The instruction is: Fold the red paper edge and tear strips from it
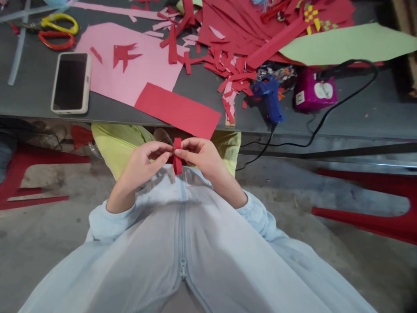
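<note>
Just past the table's front edge, above my lap, a narrow folded red paper strip point(177, 164) stands between my two hands. My right hand point(200, 155) pinches its middle with thumb and forefinger. From the other side, the fingertips of my left hand point(145, 160) meet it, closed together at its edge; whether they grip the strip itself is hard to see. A red paper rectangle point(179, 111) lies on the table directly beyond, its near corner jutting over the edge. Under it spreads a large pink paper sheet point(114, 82) with a cut red paper piece point(125, 55) on top.
At left on the table point(29, 100) lie a phone point(71, 82) and scissors point(60, 30). Red paper scraps point(228, 65) heap up mid-table. A blue glue gun point(271, 98) and purple box point(315, 91) with a black cable point(325, 115) sit right. Red stools point(374, 200) flank me.
</note>
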Tool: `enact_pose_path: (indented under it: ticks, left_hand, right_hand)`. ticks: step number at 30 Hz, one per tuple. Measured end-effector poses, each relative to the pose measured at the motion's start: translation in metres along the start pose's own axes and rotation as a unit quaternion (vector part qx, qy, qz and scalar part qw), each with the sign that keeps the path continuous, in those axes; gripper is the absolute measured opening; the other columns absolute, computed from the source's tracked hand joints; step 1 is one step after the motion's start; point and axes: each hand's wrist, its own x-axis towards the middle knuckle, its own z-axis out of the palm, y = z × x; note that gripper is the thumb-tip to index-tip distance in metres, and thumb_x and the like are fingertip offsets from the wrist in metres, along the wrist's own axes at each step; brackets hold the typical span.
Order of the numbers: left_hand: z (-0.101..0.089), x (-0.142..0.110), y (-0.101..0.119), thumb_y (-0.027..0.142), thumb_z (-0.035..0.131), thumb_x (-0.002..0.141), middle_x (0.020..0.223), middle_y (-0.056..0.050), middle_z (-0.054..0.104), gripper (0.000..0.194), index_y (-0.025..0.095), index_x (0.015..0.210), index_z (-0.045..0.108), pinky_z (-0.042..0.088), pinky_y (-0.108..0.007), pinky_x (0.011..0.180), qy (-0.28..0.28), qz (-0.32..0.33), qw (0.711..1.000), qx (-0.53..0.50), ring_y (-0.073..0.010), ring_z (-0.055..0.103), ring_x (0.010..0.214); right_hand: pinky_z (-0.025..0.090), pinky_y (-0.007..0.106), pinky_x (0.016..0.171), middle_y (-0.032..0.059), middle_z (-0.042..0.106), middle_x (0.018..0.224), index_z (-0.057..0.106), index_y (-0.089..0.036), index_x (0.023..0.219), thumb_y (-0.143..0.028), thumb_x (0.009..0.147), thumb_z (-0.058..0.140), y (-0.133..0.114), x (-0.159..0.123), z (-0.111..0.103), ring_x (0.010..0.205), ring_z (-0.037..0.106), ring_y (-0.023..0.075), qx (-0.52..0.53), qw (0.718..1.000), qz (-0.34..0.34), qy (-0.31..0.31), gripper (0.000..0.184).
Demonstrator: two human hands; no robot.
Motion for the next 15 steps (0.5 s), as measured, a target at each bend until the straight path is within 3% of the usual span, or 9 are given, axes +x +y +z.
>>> enact_pose_path:
  ticks: [3, 7, 11, 15]
  left_hand:
    - [0.005, 0.001, 0.001, 0.036, 0.069, 0.084, 0.089, -0.005, 0.075, 0.018, 0.020, 0.090, 0.074, 0.055, -0.025, 0.066, 0.073, 0.035, 0.997, -0.020, -0.0158, 0.069, 0.077]
    - [0.012, 0.001, 0.004, 0.033, 0.069, 0.084, 0.079, -0.002, 0.073, 0.015, 0.021, 0.076, 0.073, 0.051, -0.024, 0.062, 0.126, 0.062, 0.990, 0.001, -0.0129, 0.065, 0.071]
    - [0.011, -0.001, 0.004, 0.031, 0.069, 0.083, 0.073, -0.001, 0.071, 0.015, 0.021, 0.072, 0.072, 0.048, -0.024, 0.061, 0.141, 0.058, 0.988, 0.022, -0.0119, 0.062, 0.067]
    - [0.008, -0.003, 0.004, 0.030, 0.067, 0.083, 0.071, -0.001, 0.070, 0.015, 0.021, 0.072, 0.072, 0.045, -0.023, 0.057, 0.113, 0.049, 0.992, 0.037, -0.0111, 0.060, 0.064]
  right_hand:
    - [0.051, 0.024, 0.060, -0.0043, 0.064, 0.065, 0.068, -0.021, 0.072, -0.049, 0.059, 0.088, 0.000, -0.001, 0.001, 0.059, 0.057, 0.0082, -0.010, 1.000, 0.002, -0.008, 0.037]
    - [0.050, 0.025, 0.060, -0.0029, 0.067, 0.067, 0.068, -0.020, 0.070, -0.047, 0.056, 0.090, 0.001, -0.002, 0.003, 0.061, 0.057, 0.0090, -0.040, 0.999, 0.006, -0.011, 0.037]
    - [0.048, 0.025, 0.059, -0.0021, 0.066, 0.067, 0.070, -0.020, 0.074, -0.046, 0.063, 0.086, 0.000, -0.003, 0.001, 0.059, 0.054, 0.0089, -0.086, 0.996, -0.021, 0.009, 0.033]
    - [0.051, 0.025, 0.062, -0.0008, 0.071, 0.075, 0.073, -0.021, 0.082, -0.046, 0.071, 0.081, -0.004, -0.006, 0.000, 0.065, 0.060, 0.0099, -0.081, 0.994, -0.059, 0.031, 0.028]
